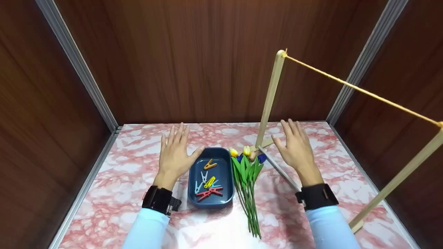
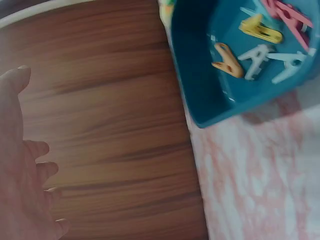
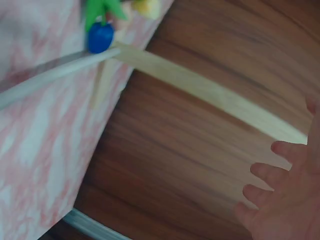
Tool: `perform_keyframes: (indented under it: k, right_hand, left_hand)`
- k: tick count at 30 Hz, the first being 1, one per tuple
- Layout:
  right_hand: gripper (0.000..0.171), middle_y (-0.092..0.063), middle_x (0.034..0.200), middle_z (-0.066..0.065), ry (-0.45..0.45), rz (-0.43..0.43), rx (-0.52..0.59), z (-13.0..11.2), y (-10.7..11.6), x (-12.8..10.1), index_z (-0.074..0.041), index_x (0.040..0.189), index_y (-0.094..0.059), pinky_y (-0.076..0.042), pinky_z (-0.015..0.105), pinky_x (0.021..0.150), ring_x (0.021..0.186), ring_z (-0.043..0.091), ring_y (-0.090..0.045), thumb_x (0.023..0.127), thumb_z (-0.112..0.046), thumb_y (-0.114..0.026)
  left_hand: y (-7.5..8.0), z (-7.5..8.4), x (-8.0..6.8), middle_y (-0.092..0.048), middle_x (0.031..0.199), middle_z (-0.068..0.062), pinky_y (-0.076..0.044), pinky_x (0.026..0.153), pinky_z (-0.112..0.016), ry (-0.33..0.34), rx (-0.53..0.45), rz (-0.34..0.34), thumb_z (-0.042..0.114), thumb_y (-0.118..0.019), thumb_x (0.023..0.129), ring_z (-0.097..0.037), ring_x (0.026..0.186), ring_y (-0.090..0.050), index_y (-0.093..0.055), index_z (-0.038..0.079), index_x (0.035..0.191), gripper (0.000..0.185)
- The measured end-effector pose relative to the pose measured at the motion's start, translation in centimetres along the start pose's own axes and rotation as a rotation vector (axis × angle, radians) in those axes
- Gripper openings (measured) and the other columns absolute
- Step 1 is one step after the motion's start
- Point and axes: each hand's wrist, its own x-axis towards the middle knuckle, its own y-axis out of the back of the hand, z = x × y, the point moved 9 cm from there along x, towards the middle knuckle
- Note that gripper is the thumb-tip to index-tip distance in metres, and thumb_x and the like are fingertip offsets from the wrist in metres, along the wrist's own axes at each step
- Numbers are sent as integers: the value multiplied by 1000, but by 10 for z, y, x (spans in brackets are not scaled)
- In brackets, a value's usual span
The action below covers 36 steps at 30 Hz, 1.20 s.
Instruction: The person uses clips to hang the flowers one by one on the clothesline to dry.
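Several clothespins (image 1: pixel 208 183) in blue tray (image 1: pixel 192 193) — hands flat, empty.

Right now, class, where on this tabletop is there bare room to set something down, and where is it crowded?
Bare marble table lies left of the left hand, and along the back wall. It is crowded mid-table: blue tray of clothespins, tulips beside it, and the rack's post by the right hand.

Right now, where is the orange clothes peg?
In the head view, the orange peg lies at the far end of the blue tray, right of the left hand and left of the tulips.
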Motion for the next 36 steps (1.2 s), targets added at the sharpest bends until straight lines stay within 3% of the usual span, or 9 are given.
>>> perform_keyframes:
  k: [4,8,13,17,22,28,33,36]
  right_hand:
    - [59,-46,160,28,94,72,72,-23,8,-6,1,155,-49,-25,60,127,153,48,-36,106,-27,-65]
    - [47,-60,145,26,149,104,149,-43,9,-18,-1,145,-61,-41,59,117,137,44,-54,103,-22,-69]
    - [19,-73,119,18,246,83,216,-63,-3,-32,-5,118,-75,-57,55,98,114,38,-68,100,-13,-73]
    - [9,-74,109,13,354,5,222,-73,-27,-40,-4,107,-77,-61,48,90,103,32,-70,98,-8,-75]
    - [7,-75,105,10,419,-94,202,-73,-65,-50,-6,102,-77,-61,45,90,100,29,-71,95,-5,-76]
    - [8,-74,101,5,456,-166,207,-70,-97,-66,-5,102,-77,-60,44,88,100,26,-68,95,-6,-73]
    - [9,-73,100,4,451,-196,211,-70,-106,-74,-5,103,-78,-59,43,88,100,24,-66,96,-7,-73]
    - [8,-73,100,4,446,-200,221,-69,-106,-75,-5,103,-78,-59,42,88,99,24,-67,97,-8,-73]
  left_hand:
    - [10,15,-8,-19,178,-10,-2,131,-59,-29,-38,34,69,-53,101,-34,165,-10,-26,12,170,93]
    - [11,33,-20,-26,175,-11,-11,132,-57,-76,-104,46,65,-55,104,-33,163,-19,-29,11,169,88]
    - [-2,52,-34,-52,160,-15,-35,124,-55,-154,-223,83,46,-71,102,-35,149,-47,-51,8,158,70]
    - [-23,56,-38,-69,138,-15,-53,108,-52,-175,-281,95,30,-82,96,-36,129,-65,-68,6,140,52]
    - [-67,51,-40,-76,122,-13,-60,94,-49,-162,-247,-38,18,-86,91,-33,111,-73,-76,6,125,37]
    - [-114,43,-42,-78,105,-12,-61,83,-52,-152,-114,-212,9,-88,85,-35,97,-75,-81,7,111,26]
    - [-135,43,-49,-78,102,-8,-61,86,-50,-194,-35,-319,10,-91,84,-32,99,-74,-82,10,107,24]
    - [-141,46,-51,-78,100,-6,-61,86,-48,-219,-1,-334,10,-90,83,-30,97,-74,-83,12,104,22]
